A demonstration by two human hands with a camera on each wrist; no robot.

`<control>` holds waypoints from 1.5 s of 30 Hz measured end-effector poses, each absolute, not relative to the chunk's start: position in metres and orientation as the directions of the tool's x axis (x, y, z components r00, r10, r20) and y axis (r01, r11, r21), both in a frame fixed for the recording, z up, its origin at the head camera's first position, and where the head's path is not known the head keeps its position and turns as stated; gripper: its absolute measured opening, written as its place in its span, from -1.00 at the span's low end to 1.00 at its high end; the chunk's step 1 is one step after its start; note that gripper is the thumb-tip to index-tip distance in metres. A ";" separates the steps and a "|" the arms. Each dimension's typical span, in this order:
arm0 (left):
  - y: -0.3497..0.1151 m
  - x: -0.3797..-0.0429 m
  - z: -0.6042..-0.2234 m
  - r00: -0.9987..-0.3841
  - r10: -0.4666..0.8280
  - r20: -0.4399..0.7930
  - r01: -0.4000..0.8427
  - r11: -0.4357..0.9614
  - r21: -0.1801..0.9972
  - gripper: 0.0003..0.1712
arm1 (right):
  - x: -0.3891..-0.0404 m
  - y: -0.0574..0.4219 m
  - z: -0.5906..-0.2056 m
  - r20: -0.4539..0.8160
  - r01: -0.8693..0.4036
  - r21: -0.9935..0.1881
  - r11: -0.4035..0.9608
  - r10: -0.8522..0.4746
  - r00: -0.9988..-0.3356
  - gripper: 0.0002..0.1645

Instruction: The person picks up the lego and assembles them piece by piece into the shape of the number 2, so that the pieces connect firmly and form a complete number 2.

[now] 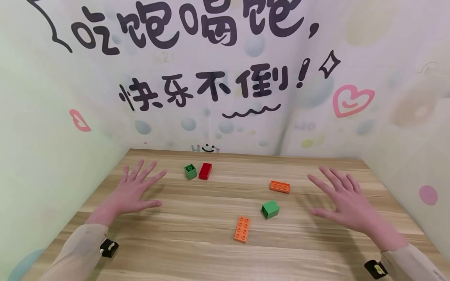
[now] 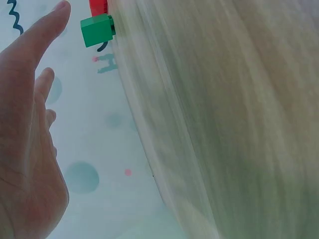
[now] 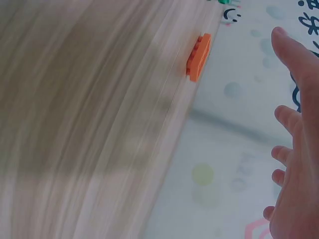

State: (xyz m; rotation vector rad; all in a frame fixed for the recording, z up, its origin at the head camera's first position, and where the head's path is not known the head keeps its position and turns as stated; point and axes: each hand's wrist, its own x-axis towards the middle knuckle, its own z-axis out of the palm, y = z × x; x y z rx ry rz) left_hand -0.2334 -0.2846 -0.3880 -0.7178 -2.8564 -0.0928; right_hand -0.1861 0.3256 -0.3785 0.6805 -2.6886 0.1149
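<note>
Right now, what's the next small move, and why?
Probably ease the right hand inward toward the farther orange brick: in the head view it looks like the brick nearest that hand, nothing lies between them, and the hand holds nothing.

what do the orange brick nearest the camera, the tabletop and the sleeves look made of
Orange brick: probably hard plastic, smooth-looking, judging by its round studs and even colour. Tabletop: wood or printed laminate, low sheen; its streaky grain doesn't settle which. Sleeves: apparently cloth, matte and softly shaded; fibre unclear.
</note>
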 end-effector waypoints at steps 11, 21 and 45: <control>-0.282 -0.232 -0.389 -0.840 0.485 0.243 0.504 0.864 0.016 0.03 | -0.186 0.299 -0.374 0.350 -0.530 0.028 0.848 -0.504 -0.789 0.11; -0.277 -0.231 -0.387 -0.837 0.497 0.230 0.515 0.857 0.025 0.02 | -0.184 0.270 -0.375 0.357 -0.619 0.024 0.785 -0.586 -0.728 0.13; -0.272 -0.229 -0.390 -0.828 0.513 0.225 0.533 0.845 0.035 0.02 | -0.178 0.213 -0.388 0.342 -0.766 -0.031 0.642 -0.713 -0.612 0.02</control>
